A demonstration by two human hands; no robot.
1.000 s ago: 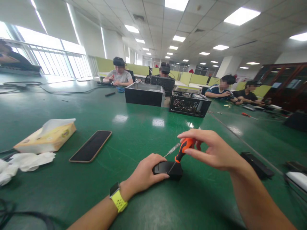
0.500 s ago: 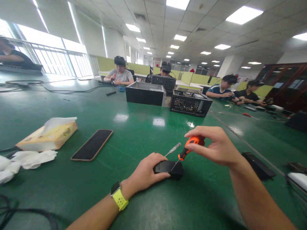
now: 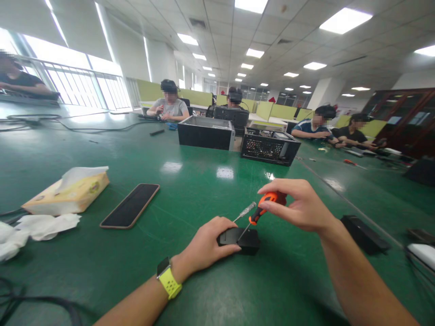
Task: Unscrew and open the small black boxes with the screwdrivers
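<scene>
My left hand (image 3: pixel 205 244), with a yellow-strapped watch on its wrist, is closed over the left end of a small black box-shaped device (image 3: pixel 242 239) lying on the green table (image 3: pixel 190 181). My right hand (image 3: pixel 299 206) pinches the orange handle of a screwdriver (image 3: pixel 263 207), whose thin shaft slants down and left onto the top of the device. A second, clear-handled screwdriver (image 3: pixel 245 211) lies on the table just behind the device.
A phone (image 3: pixel 130 204) lies face up left of my hands, beside a tissue box (image 3: pixel 68 190) and crumpled tissues (image 3: pixel 41 225). Two open computer cases (image 3: pixel 205 132) (image 3: pixel 270 146) stand farther back. Black parts (image 3: pixel 365 233) lie at right. Several people sit at the far edge.
My right hand has turned the screwdriver's handle between its fingers, lifting slightly and then lowering it a little; the tip has stayed on the device. My left hand has not moved.
</scene>
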